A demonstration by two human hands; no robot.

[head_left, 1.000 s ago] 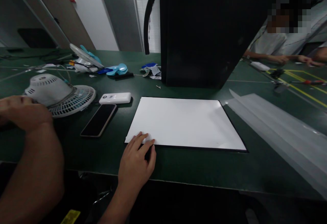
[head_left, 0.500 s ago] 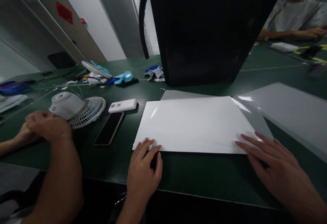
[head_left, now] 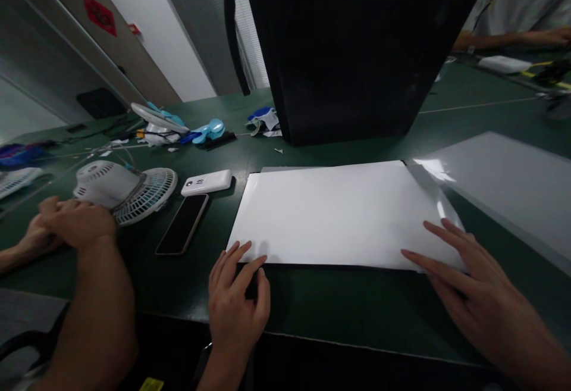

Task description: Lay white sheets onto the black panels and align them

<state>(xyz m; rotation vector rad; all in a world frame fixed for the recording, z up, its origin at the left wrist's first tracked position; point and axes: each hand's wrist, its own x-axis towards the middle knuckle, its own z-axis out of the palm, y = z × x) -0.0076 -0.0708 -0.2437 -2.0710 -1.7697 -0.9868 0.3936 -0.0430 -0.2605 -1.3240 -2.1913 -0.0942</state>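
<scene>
A glossy white sheet (head_left: 325, 215) lies flat on the green table, with a thin dark edge showing beneath its border. My left hand (head_left: 238, 296) rests at the sheet's near left corner, fingers bent but apart, fingertips on the surface. At the near right corner, my right hand (head_left: 473, 278) is open with its fingers spread over the sheet and a translucent sheet (head_left: 439, 200) that sticks out past the right edge. A larger translucent sheet (head_left: 513, 185) lies on the table farther right.
Beyond the sheet stands a large black box-like object (head_left: 357, 58). To the left are a phone (head_left: 182, 224), a white power bank (head_left: 206, 183) and a white fan (head_left: 129, 191), beside a neighbour's folded hands (head_left: 74, 221). Another person (head_left: 521, 16) sits across the table.
The translucent sheet under the white one has shifted toward me, so less of it shows at the back and right. My right fingers have spread wider. The view has shifted slightly.
</scene>
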